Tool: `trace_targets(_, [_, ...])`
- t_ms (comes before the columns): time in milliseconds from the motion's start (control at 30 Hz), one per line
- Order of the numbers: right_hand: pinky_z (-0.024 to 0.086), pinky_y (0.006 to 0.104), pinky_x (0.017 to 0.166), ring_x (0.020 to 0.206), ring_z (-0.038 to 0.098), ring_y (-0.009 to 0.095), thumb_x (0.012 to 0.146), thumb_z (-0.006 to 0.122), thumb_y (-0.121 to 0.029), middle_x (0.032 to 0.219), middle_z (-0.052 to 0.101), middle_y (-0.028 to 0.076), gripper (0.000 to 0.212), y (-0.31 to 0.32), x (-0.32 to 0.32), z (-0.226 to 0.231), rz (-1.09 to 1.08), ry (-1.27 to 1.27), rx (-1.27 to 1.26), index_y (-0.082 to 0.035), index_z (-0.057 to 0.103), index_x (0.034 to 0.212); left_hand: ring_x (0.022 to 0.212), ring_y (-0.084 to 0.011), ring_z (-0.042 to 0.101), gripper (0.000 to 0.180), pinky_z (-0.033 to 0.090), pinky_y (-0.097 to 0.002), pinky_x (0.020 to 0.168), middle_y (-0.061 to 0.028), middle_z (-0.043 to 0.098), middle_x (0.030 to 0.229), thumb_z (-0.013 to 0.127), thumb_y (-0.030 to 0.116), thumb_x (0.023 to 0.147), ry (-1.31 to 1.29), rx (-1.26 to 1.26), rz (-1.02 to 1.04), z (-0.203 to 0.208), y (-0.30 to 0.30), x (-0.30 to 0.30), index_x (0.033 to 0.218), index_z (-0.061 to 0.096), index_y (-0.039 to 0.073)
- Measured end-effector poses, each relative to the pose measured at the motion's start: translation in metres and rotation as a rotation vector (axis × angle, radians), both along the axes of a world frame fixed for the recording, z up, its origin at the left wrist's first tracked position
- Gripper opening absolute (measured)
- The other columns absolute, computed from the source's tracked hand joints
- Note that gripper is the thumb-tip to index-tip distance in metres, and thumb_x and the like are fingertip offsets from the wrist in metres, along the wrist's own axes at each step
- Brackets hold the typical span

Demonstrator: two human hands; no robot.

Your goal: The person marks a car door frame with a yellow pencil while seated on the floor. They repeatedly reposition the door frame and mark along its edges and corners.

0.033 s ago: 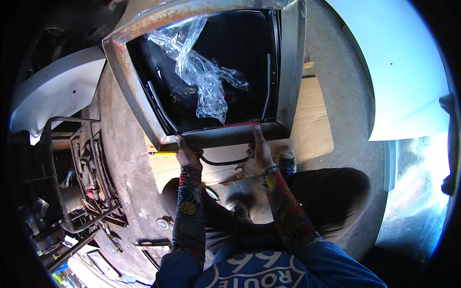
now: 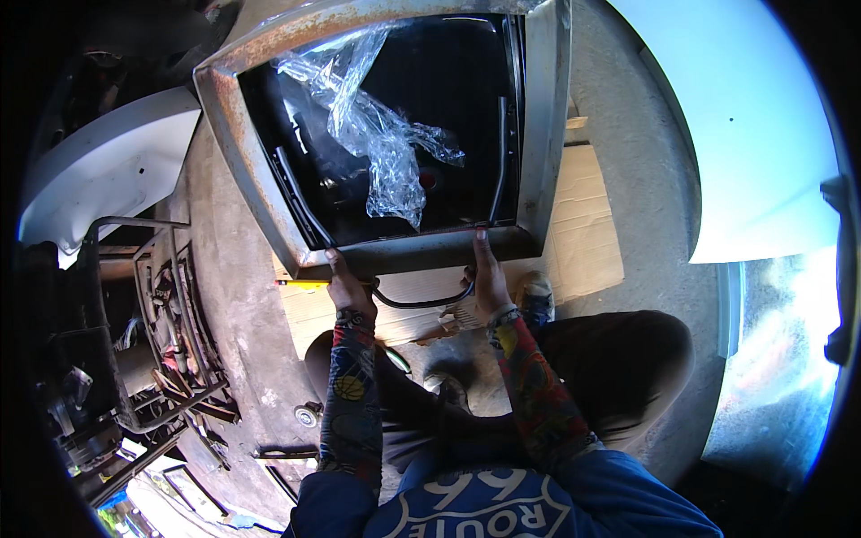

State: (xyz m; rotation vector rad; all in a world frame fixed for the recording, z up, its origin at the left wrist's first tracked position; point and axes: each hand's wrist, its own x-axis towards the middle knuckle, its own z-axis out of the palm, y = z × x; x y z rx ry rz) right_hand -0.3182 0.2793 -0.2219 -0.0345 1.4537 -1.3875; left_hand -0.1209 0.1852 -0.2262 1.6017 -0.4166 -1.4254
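A rust-stained metal frame [image 2: 543, 125] surrounds a glossy black panel [image 2: 439, 72] in front of me. Crumpled clear plastic film [image 2: 395, 179] lies over the panel. A black rubber-like strip [image 2: 421, 305] runs up inside both sides of the frame and sags in a loop below its near bar. My left hand [image 2: 350, 291] is closed at the near left corner, its thumb on the bar and its fingers curled round the strip. My right hand [image 2: 489, 282] grips the strip likewise farther right, thumb on the bar's inner edge. Both palms are hidden.
Flattened cardboard [image 2: 587, 224] lies beneath the frame on the concrete floor [image 2: 224, 269]. A metal rack with rods and scrap [image 2: 170, 323] stands at left, below a pale curved panel [image 2: 117, 170]. A large white panel [image 2: 744, 117] stands at right. My shoe [image 2: 535, 291] is beside the frame.
Both hands keep their hold and have barely moved. The red line along the near inner edge shows less now, and a bright reflection has appeared at the black panel's left.
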Motion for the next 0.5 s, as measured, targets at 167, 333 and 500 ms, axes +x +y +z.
trace_targets(167, [0.039,0.0258,0.057,0.061,0.041,0.008,0.088,0.060,-0.072,0.071,0.037,-0.004,0.058,0.005,-0.004,0.028,0.040,-0.026,-0.004,-0.014,0.052,0.088,0.056,-0.0225,0.056,0.052,0.046,-0.0357,0.047,-0.0105,0.058,0.076,0.054,0.061,0.097,0.000,0.026,-0.097,0.032,-0.007,0.001,0.107,0.055,0.010])
trace_targets(333, [0.036,0.0259,0.054,0.059,0.039,0.007,0.086,0.063,-0.072,0.070,0.036,-0.005,0.058,0.021,-0.016,0.048,0.110,-0.009,-0.097,-0.015,0.050,0.086,0.049,-0.0193,0.045,0.050,0.039,-0.0354,0.046,-0.0055,0.049,0.068,0.055,0.062,0.096,0.000,0.022,-0.090,0.067,0.001,-0.015,0.105,0.051,0.013])
trace_targets(500, [0.027,0.0226,0.044,0.047,0.032,0.004,0.089,0.069,-0.060,0.062,0.031,-0.010,0.049,0.029,-0.022,0.059,0.044,-0.090,-0.172,-0.017,0.047,0.082,0.048,-0.0168,0.038,0.048,0.034,-0.0357,0.049,0.0012,0.040,0.060,0.052,0.063,0.097,-0.012,0.032,-0.094,0.089,0.011,-0.024,0.098,0.054,0.015])
